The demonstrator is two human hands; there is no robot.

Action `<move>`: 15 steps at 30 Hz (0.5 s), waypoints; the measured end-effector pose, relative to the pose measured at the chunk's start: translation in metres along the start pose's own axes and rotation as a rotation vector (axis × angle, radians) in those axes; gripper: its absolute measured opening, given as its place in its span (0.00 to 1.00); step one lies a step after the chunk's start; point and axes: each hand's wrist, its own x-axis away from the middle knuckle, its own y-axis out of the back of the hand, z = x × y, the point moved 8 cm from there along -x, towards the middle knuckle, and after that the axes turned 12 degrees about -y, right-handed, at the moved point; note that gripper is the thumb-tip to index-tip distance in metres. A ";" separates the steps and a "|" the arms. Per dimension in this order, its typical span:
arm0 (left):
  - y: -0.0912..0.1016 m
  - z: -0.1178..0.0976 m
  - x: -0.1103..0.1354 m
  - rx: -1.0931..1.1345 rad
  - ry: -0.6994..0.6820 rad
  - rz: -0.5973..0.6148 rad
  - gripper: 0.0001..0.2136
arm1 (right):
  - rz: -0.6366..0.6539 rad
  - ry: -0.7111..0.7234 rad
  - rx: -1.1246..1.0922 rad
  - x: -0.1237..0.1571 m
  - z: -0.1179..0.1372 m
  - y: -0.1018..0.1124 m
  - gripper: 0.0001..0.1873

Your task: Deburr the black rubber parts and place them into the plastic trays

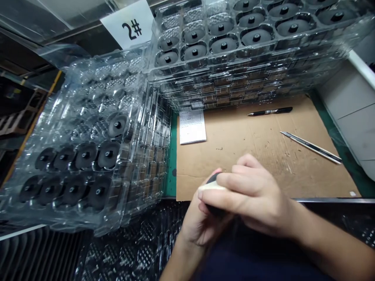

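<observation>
My hands are together above the front edge of a cardboard sheet. My left hand and my right hand both grip a small black part, which is mostly hidden by my fingers. A pale cream strip shows across it. To the left, black round parts with central studs sit in the pockets of a tilted stack of clear plastic trays. More of these parts fill the top tray of a second stack at the back.
On the cardboard lie a black pen, a slim steel cutter and a printed paper sheet. A green mat lies under the cardboard. A "2#" sign stands behind the trays, and more clear trays lie below the front edge.
</observation>
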 end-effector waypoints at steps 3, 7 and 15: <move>-0.008 0.000 0.004 0.099 0.018 0.108 0.27 | -0.003 -0.126 -0.091 -0.003 -0.027 0.001 0.13; -0.017 0.004 0.011 0.210 0.104 0.227 0.27 | -0.051 -0.569 -0.101 0.032 -0.090 -0.007 0.13; -0.029 0.008 0.009 0.225 0.141 0.272 0.27 | 0.165 -0.709 -0.188 0.090 -0.120 -0.057 0.12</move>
